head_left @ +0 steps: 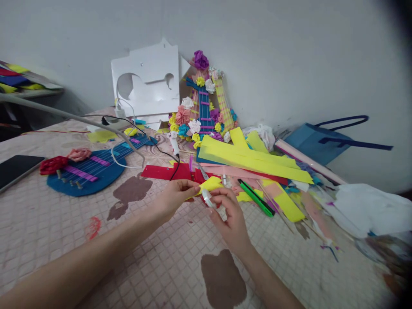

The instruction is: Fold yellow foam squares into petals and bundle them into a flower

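Note:
My left hand [178, 193] pinches the left end of a small yellow paper piece [210, 184] between thumb and fingers, just above the table. Close to its right, my right hand [230, 212] is curled around a small whitish roll [207, 198], perhaps tape; its exact kind is unclear. The roll is beside the yellow piece; whether they touch I cannot tell. Behind the hands lie red paper strips [165, 171] and partly covered scissors [203, 172]. A green utility knife [256, 198] rests to the right of my right hand.
A blue paper guitar [106, 167] with red and pink flowers lies at left, near a tablet [17, 169]. Flower-decorated guitars [204, 105] and a white cut-out board [151, 81] lean against the wall. Cables cross the back left. Yellow strips [254, 159], a glue gun [174, 142] and a blue bag [317, 143] also lie around.

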Action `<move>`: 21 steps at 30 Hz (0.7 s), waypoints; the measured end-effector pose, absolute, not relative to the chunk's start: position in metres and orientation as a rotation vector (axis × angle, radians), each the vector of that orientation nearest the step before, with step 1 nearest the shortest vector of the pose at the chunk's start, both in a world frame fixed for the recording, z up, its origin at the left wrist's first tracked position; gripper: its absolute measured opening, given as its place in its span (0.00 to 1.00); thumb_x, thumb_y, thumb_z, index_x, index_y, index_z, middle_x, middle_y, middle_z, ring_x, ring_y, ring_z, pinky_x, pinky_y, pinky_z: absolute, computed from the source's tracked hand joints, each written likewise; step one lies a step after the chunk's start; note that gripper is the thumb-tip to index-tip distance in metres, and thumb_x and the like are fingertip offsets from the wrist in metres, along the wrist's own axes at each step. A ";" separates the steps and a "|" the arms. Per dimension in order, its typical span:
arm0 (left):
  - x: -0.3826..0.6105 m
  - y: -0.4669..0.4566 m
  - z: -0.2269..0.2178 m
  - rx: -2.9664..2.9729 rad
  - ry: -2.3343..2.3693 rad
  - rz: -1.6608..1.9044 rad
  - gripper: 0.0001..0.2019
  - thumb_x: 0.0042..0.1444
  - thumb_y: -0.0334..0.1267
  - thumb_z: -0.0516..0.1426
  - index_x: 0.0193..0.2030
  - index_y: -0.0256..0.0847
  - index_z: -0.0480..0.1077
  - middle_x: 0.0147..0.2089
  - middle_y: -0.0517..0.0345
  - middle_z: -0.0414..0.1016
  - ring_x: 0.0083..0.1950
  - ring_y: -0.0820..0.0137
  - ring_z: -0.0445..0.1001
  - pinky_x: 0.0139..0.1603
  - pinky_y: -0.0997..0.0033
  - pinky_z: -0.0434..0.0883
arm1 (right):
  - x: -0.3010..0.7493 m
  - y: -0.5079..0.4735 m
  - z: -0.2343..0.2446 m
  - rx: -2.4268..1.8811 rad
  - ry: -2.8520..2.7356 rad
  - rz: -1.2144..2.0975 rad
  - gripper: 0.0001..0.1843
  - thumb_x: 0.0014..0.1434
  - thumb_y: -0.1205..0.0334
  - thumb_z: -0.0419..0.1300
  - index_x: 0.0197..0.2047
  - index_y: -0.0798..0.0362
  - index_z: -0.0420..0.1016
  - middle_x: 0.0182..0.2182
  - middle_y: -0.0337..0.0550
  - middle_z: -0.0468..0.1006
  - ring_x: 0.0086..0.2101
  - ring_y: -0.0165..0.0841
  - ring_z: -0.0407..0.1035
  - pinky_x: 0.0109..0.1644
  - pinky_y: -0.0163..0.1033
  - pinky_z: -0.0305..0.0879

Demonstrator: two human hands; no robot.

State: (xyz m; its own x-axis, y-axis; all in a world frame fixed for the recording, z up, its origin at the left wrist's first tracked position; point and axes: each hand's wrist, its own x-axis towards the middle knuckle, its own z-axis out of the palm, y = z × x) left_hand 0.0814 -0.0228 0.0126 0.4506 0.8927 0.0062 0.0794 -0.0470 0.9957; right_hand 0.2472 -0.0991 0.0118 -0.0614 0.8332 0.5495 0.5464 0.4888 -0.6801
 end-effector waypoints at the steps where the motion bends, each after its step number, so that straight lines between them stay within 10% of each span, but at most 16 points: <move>1: 0.082 -0.023 0.013 1.436 0.911 0.839 0.13 0.52 0.46 0.58 0.35 0.37 0.73 0.33 0.55 0.77 0.33 0.72 0.73 0.32 0.74 0.68 | 0.246 -0.100 0.012 -1.171 -1.701 0.418 0.04 0.59 0.60 0.56 0.36 0.51 0.70 0.41 0.48 0.68 0.44 0.37 0.65 0.44 0.43 0.67; 21: 0.086 -0.030 0.019 1.615 0.991 1.098 0.09 0.52 0.39 0.57 0.34 0.35 0.73 0.31 0.56 0.76 0.32 0.70 0.72 0.32 0.74 0.67 | 0.245 -0.102 0.011 -1.172 -1.514 0.660 0.09 0.63 0.60 0.52 0.36 0.51 0.71 0.38 0.44 0.73 0.40 0.34 0.68 0.44 0.40 0.64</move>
State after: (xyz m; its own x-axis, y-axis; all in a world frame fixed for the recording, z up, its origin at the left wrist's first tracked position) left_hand 0.0861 -0.0299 0.0191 0.2793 0.9356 0.2158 0.1192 -0.2568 0.9591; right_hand 0.2453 -0.1022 0.0112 0.0434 0.9152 0.4007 0.3297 0.3655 -0.8705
